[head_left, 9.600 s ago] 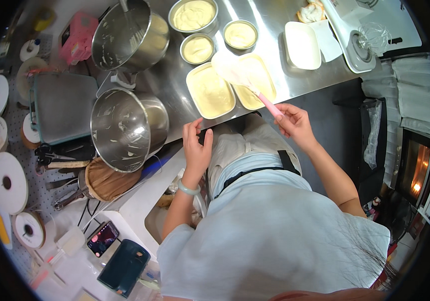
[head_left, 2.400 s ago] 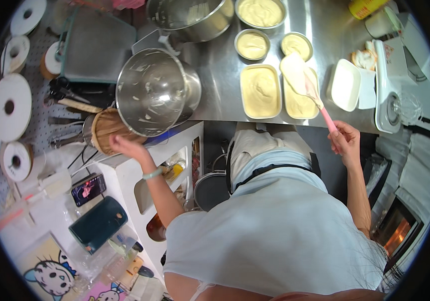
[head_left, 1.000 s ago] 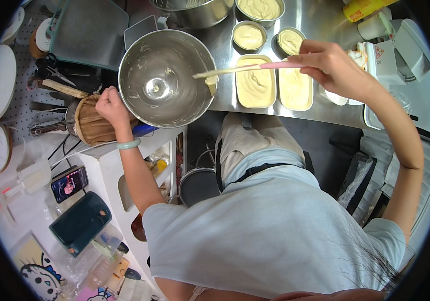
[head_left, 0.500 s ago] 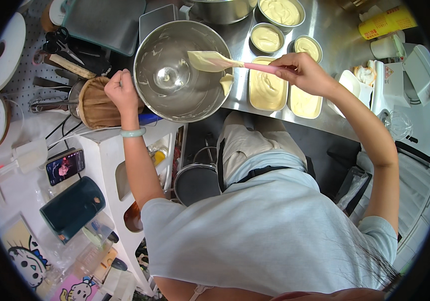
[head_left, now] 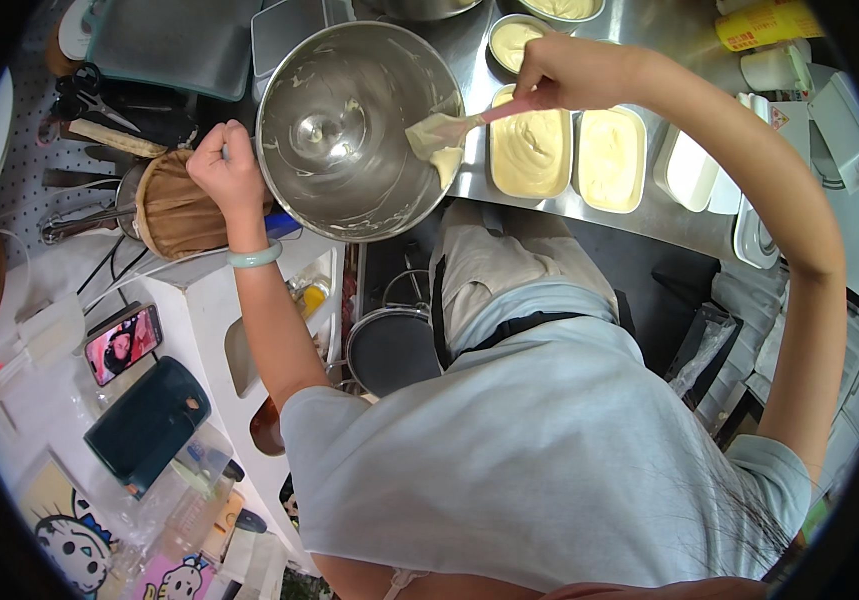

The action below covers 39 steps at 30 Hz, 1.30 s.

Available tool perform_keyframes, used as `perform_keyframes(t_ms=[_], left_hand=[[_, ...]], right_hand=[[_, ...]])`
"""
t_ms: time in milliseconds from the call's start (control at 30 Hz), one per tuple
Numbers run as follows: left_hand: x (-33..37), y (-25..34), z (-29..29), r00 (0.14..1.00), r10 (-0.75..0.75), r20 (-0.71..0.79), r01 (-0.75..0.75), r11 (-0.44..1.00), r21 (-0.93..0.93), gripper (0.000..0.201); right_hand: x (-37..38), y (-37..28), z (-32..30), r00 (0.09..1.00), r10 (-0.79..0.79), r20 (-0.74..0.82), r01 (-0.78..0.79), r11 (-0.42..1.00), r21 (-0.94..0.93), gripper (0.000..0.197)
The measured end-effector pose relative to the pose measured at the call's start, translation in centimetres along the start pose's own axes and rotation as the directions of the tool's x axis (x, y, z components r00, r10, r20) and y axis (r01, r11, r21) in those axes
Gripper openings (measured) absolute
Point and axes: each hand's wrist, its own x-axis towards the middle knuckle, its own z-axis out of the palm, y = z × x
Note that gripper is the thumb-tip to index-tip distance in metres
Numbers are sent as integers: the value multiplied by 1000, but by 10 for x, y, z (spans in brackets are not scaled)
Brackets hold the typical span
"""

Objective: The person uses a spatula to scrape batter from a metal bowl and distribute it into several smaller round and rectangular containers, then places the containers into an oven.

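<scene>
A steel mixing bowl [head_left: 299,170] is tilted at the table's edge, its inner wall smeared with pale yellow batter. My left hand [head_left: 226,172] is closed in a fist at the bowl's left side; the part it grips is hidden. My right hand [head_left: 574,75] holds a pink-handled spatula [head_left: 439,133] by the handle. Its blade is inside the bowl's right wall, against a thick blob of batter [head_left: 446,165]. Right of the bowl are two rectangular containers of batter, a nearer one [head_left: 531,187] and another one [head_left: 610,150]. A round tin [head_left: 494,50] of batter stands behind my right hand.
On the left are a brown cloth-covered pot [head_left: 184,205], black scissors [head_left: 89,95], a phone [head_left: 124,345] and a dark green box [head_left: 147,425]. A white container [head_left: 684,170] and a yellow roll [head_left: 769,25] lie to the right. A dark round stool [head_left: 394,350] stands below.
My right hand has moved up and left, bringing the spatula's blade down and right onto the batter blob. The bowl and my left hand have shifted slightly left and up in the view.
</scene>
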Motion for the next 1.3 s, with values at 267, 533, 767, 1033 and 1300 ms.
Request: perform_keyframes(t_ms=[267,533,767,1033,1300], left_hand=[[10,-20,-9,995,-85,-44,85,996,-3,21],[13,-41,-26,984,-175,-43,172,983,-71,21],[25,-47,-20,978,-195,78,205,969,-136,24],[36,-60,-22,972,-155,175,176,978,-113,23],[39,-55,-19,967,-156,204,186,972,-142,23]], right_hand=[[-47,1,39,971,100,217,-233,586,776,21],[-179,-25,120,789,535,-302,82,395,915,28],[-190,-23,247,56,508,-860,-418,794,441,15],[-184,-18,272,-18,570,-821,-450,729,516,16],[-179,-22,279,-37,562,-826,-464,723,512,16]])
